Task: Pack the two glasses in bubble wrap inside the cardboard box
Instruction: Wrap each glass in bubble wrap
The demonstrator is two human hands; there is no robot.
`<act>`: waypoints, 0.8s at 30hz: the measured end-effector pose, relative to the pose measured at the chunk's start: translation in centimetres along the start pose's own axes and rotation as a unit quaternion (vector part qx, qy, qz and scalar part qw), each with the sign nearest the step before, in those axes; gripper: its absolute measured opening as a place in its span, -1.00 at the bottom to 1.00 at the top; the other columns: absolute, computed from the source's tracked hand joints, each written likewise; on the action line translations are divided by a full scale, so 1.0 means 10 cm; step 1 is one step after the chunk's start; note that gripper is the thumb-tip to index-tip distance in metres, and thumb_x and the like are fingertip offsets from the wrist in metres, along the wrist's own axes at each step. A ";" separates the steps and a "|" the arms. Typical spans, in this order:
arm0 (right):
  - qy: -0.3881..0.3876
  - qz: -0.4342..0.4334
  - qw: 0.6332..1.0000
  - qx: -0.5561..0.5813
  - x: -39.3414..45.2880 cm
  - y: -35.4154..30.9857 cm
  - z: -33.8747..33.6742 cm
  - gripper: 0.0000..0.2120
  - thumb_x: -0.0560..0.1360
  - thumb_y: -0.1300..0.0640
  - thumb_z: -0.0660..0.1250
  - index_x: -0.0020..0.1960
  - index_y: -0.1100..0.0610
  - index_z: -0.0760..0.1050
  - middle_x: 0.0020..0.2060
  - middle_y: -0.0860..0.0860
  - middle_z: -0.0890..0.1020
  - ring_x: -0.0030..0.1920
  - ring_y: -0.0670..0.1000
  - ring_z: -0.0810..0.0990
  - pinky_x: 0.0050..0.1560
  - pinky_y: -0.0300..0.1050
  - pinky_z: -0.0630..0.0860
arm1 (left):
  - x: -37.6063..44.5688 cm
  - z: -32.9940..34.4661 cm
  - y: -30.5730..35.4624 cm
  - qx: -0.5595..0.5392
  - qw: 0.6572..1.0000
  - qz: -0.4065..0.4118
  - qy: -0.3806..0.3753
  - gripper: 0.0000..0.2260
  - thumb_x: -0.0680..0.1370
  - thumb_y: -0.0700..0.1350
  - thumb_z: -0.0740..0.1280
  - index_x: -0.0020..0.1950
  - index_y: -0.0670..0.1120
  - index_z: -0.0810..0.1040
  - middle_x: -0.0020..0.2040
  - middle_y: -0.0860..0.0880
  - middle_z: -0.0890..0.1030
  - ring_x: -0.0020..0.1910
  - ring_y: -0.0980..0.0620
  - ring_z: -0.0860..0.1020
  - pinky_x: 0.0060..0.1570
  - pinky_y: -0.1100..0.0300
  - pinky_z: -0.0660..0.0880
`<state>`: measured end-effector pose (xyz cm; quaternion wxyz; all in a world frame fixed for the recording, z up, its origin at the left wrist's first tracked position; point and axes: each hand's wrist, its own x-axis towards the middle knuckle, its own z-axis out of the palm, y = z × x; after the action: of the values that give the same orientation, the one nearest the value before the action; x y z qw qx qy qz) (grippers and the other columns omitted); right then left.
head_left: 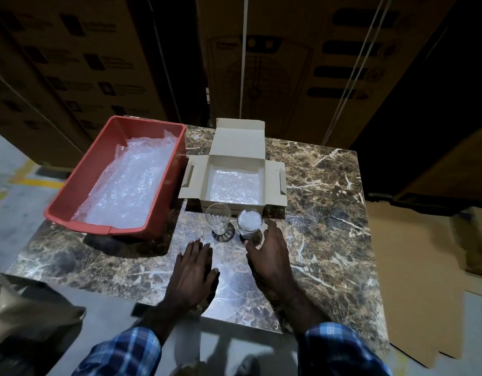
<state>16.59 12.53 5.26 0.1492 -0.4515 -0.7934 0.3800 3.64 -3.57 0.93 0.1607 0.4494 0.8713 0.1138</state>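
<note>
- so far, the small open cardboard box (235,173) sits at the far middle of the brown marbled stone worktop (329,213), flaps spread, with a sheet of bubble wrap (234,184) lining its floor.
- neither glass is in the box yet; both stand upright on the worktop just in front of it, side by side and close together.
- the empty clear stemmed glass (218,218) on the left has nothing in it or around it, as far as i can see.
- the clear glass stuffed with white wrap (249,223) on the right already has padding pushed inside, but its outside looks bare.
- the left hand (193,270) lies flat on the worktop, fingers (196,246) straight and spread, holding nothing, a little short of the empty glass.
- the right hand (269,253) is open too, its fingers loosely curved beside the stuffed glass's foot; whether they touch it i cannot tell, and they grip nothing.
- more loose bubble wrap (123,183) fills the red plastic tub (79,185) to the left of the box.
- my guess: lining done, one glass filled; still left are stuffing the other, wrapping both, and setting them in the box.
</note>
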 end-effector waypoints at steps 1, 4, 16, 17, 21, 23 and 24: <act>0.006 0.007 1.000 0.005 0.01 -0.01 0.02 -0.32 0.48 0.07 0.46 0.51 0.13 0.25 0.32 0.12 0.48 0.30 0.12 0.46 0.16 -0.14 0.39 | 0.02 0.00 -0.02 -0.002 1.000 0.006 0.001 -0.39 0.50 0.18 0.15 0.43 -0.16 0.43 0.44 -0.26 0.43 0.43 -0.27 0.40 0.28 -0.24 0.41; 0.016 0.026 0.999 0.017 0.04 -0.04 0.08 -0.33 0.46 0.06 0.48 0.48 0.11 0.28 0.28 0.12 0.53 0.24 0.12 0.51 0.08 -0.14 0.42 | 0.09 0.04 -0.10 0.003 0.999 0.032 0.012 -0.43 0.49 0.16 0.17 0.36 -0.17 0.44 0.36 -0.27 0.48 0.33 -0.28 0.47 0.19 -0.23 0.46; 0.062 0.083 0.988 0.115 0.18 -0.12 0.32 -0.51 0.39 0.09 0.51 0.23 -0.10 0.39 -0.04 -0.06 0.66 -0.07 -0.07 0.66 -0.12 -0.02 0.63 | 0.30 0.34 -0.33 0.037 0.997 0.063 0.023 -0.25 0.63 0.33 -0.16 0.62 -0.18 0.06 0.63 -0.18 0.01 0.61 -0.09 -0.08 0.53 -0.05 -0.24; 0.061 0.084 0.988 0.114 0.18 -0.12 0.33 -0.53 0.39 0.09 0.52 0.20 -0.10 0.39 -0.06 -0.07 0.67 -0.10 -0.08 0.67 -0.14 -0.05 0.62 | 0.33 0.34 -0.35 0.038 0.997 0.066 0.025 -0.26 0.64 0.33 -0.15 0.63 -0.18 0.04 0.63 -0.18 -0.01 0.61 -0.08 -0.11 0.53 -0.03 -0.26; 0.060 0.073 0.990 0.106 0.18 -0.16 0.31 -0.55 0.40 0.06 0.54 0.16 -0.11 0.39 -0.09 -0.13 0.67 -0.15 -0.19 0.64 -0.20 -0.28 0.52 | 0.44 0.34 -0.41 0.028 0.997 0.067 0.036 -0.28 0.65 0.32 -0.10 0.64 -0.15 0.00 0.64 -0.14 -0.06 0.62 -0.04 -0.15 0.55 -0.02 -0.24; 0.077 0.068 0.989 0.110 0.18 -0.19 0.28 -0.54 0.38 0.01 0.56 0.18 -0.13 0.41 -0.05 -0.17 0.66 -0.10 -0.18 0.64 -0.14 -0.23 0.56 | 0.48 0.34 -0.44 0.030 0.997 0.064 0.041 -0.29 0.65 0.30 -0.06 0.64 -0.14 0.02 0.64 -0.13 -0.05 0.62 -0.04 -0.11 0.56 -0.04 -0.20; 0.090 0.064 0.988 0.112 0.18 -0.22 0.25 -0.53 0.37 -0.02 0.56 0.18 -0.12 0.42 -0.02 -0.16 0.66 -0.06 -0.15 0.64 -0.10 -0.18 0.58 | 0.50 0.34 -0.46 0.031 0.997 0.061 0.042 -0.30 0.65 0.29 -0.05 0.64 -0.14 0.04 0.64 -0.12 -0.03 0.63 -0.04 -0.09 0.56 -0.04 -0.19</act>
<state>12.79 12.18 4.99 0.2448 -0.5140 -0.6987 0.4332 -1.15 -1.92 -4.64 0.1029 0.5014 0.8513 0.1155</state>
